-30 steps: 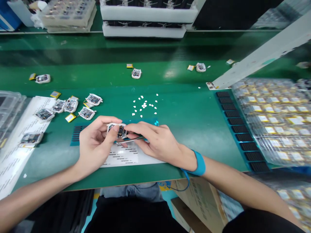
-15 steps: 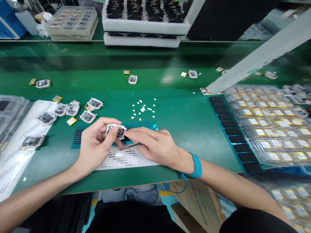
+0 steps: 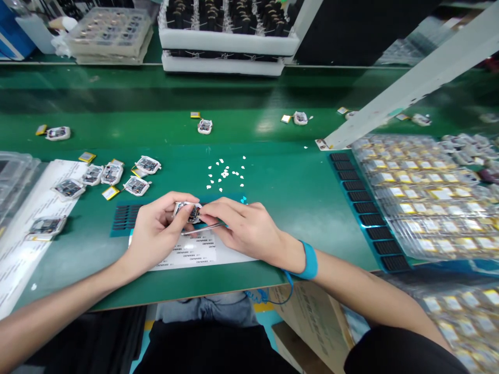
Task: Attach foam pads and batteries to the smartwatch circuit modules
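My left hand is closed round a small white device housing with an exposed circuit board, thumb across its face. The housing is held just above the bench, partly hidden by fingers. My right hand, wearing a blue wrist strap, has its fingertips at the housing's right edge. Metal tweezers are tucked in the right hand, tips pointing left below the housing. What the right fingertips pinch at the edge is too small to make out. Under the hands lie a printed white sheet and a strip of black pads.
Several open housings with yellow-edged batteries lie at left. Small white pieces are scattered ahead of the hands. A strip of black pads and battery trays stand right, near a slanted white post.
The view has shifted slightly, so the bench items appear further left. The tweezers have risen closer to the housing's lower edge. Both hands keep their hold on the same things.
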`<state>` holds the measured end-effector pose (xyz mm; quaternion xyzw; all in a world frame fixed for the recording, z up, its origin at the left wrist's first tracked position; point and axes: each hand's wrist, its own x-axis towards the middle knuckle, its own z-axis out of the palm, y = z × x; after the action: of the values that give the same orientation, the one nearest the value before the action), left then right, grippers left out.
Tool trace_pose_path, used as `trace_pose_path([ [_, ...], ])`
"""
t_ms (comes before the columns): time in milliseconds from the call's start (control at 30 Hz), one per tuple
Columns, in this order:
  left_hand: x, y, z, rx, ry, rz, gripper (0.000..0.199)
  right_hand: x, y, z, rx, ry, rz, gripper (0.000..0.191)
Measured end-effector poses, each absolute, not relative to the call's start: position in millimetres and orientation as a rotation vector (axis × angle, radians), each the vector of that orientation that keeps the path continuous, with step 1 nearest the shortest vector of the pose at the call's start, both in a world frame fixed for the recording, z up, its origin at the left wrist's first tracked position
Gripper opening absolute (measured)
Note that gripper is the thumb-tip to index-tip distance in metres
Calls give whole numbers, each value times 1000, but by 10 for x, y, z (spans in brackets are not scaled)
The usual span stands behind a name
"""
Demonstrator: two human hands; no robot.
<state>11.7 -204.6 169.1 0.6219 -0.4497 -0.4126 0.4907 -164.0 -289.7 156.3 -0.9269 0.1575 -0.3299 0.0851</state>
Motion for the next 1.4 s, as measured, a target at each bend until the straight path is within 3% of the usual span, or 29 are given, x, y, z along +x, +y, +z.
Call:
trace_pose_path([
  [233,91,-2032,1731,1528,-1148,-1010,18,-1654,-2953,1544,-2772,416,-937,16],
  [633,135,-2057,1822,1348,-876,-1469,10,-1661,-3024,1554,-2729,330,-1016,15],
  [900,148,-2052,1800,1355,-796,-1474,9,-1679,-3071,1579,-2807,299,-956,22],
  [1267,129,-2056,1826,1327,-777,-1506,10,-1675,-3133,1576,-2632,222,-936,12],
  [1400,123,-2065,1819,1335,-764,-1514,11,-1703,-3153,1571,-2688,195,-864,18],
])
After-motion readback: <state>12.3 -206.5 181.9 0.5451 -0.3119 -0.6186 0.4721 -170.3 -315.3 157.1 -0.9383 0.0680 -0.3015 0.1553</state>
